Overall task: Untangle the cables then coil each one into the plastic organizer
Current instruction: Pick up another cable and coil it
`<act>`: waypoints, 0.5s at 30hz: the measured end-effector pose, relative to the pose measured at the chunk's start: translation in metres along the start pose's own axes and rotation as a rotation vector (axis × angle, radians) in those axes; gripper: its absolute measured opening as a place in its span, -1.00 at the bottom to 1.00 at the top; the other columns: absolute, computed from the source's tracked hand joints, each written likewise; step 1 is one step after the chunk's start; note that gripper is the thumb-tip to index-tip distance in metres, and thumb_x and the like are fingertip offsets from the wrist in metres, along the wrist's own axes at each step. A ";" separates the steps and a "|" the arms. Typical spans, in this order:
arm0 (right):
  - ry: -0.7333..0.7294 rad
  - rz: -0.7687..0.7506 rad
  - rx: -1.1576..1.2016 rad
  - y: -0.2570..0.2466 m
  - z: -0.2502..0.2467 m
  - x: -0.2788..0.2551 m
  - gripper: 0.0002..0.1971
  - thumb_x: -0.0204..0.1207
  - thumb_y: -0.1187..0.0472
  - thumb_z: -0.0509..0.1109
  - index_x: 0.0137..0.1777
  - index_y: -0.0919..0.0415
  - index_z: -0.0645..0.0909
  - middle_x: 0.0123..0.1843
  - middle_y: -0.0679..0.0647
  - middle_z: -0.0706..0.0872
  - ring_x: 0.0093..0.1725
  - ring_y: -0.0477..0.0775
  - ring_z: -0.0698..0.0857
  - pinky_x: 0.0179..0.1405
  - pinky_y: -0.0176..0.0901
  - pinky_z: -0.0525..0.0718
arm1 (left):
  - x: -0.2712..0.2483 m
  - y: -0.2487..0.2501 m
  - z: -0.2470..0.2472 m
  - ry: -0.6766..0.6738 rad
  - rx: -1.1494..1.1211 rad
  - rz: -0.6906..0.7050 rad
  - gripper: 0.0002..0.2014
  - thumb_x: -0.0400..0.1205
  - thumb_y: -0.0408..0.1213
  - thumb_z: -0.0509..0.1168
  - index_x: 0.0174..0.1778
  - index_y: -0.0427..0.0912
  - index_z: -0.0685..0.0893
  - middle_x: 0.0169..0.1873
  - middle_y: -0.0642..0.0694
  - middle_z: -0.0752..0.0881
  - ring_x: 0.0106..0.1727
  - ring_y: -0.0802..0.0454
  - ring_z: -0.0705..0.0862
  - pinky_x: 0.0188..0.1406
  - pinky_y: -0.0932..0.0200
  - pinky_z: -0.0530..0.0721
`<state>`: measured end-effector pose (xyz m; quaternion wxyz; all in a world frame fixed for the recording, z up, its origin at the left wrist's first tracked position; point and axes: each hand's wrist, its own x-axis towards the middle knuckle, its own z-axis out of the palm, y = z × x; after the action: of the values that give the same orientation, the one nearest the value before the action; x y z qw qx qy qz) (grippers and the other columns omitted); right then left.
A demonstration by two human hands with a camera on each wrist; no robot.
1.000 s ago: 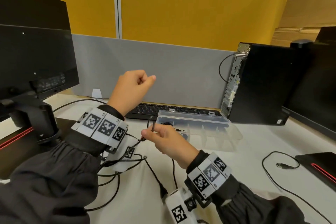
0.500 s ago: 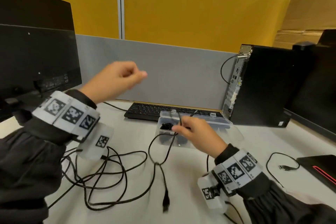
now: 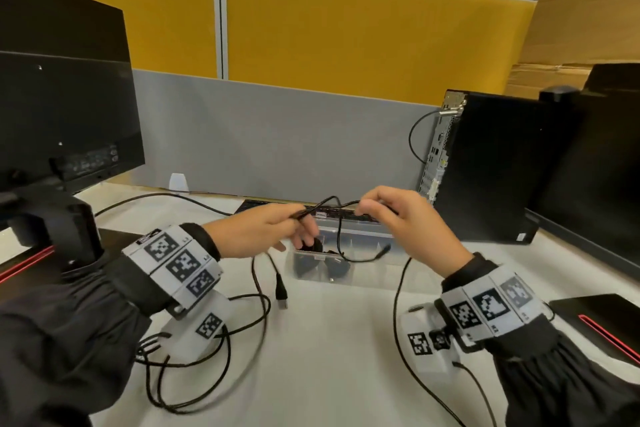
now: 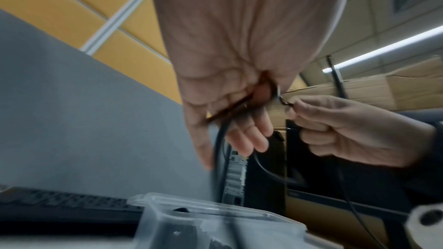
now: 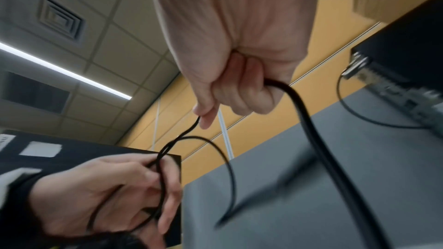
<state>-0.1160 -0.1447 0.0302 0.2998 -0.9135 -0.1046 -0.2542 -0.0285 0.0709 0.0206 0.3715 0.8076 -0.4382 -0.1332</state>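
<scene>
While both hands hover above the clear organizer (image 3: 349,255) near the desk's (image 3: 329,357) back edge, the left hand (image 3: 258,234) and right hand (image 3: 407,224) each pinch one black cable (image 3: 332,202) with curled fingers; tangled cables (image 3: 207,357) lie at the front left.

An office workstation is shown: a white desk (image 3: 329,357) is enclosed by a grey-and-yellow partition screen (image 3: 311,80), with a black monitor (image 3: 62,107) at the left, a keyboard (image 3: 256,206) at the back and a desktop computer tower (image 3: 485,166) at the right. A suspended tile ceiling (image 5: 115,31) with a strip light (image 5: 64,71) and an air vent (image 5: 61,17) is seen overhead.
</scene>
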 end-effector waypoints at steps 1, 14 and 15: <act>0.020 0.017 -0.023 0.005 -0.004 -0.001 -0.80 0.64 0.12 0.26 -0.13 0.06 0.69 -0.31 -0.14 0.69 -0.40 -0.24 0.57 -0.36 -0.45 0.46 | -0.001 -0.003 -0.003 0.041 -0.074 -0.005 -0.70 0.76 -0.38 -0.04 0.16 -0.18 0.61 0.04 -0.07 0.73 0.01 0.20 0.66 0.02 0.21 0.62; -0.026 0.293 -0.030 0.046 -0.010 -0.016 -0.79 0.66 0.15 0.22 -0.13 0.12 0.65 -0.43 -0.25 0.61 -0.40 -0.39 0.57 -0.46 -0.48 0.38 | -0.010 -0.016 -0.005 0.254 -0.309 -0.158 -0.81 0.70 -0.25 0.17 0.02 -0.27 0.63 -0.34 -0.05 0.59 -0.36 0.11 0.58 -0.33 0.20 0.68; -0.031 0.284 0.033 0.039 -0.006 -0.016 -0.78 0.67 0.17 0.21 -0.11 0.16 0.66 -0.51 -0.31 0.60 -0.48 -0.44 0.54 -0.51 -0.50 0.39 | -0.008 -0.014 0.003 0.205 -0.258 -0.172 -0.79 0.68 -0.19 0.20 0.09 -0.23 0.63 -0.24 -0.03 0.65 -0.26 0.11 0.63 -0.23 0.18 0.70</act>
<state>-0.1190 -0.1801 0.0067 0.3459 -0.9179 0.0170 -0.1936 -0.0257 0.0805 0.0080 0.5020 0.7971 -0.3067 -0.1365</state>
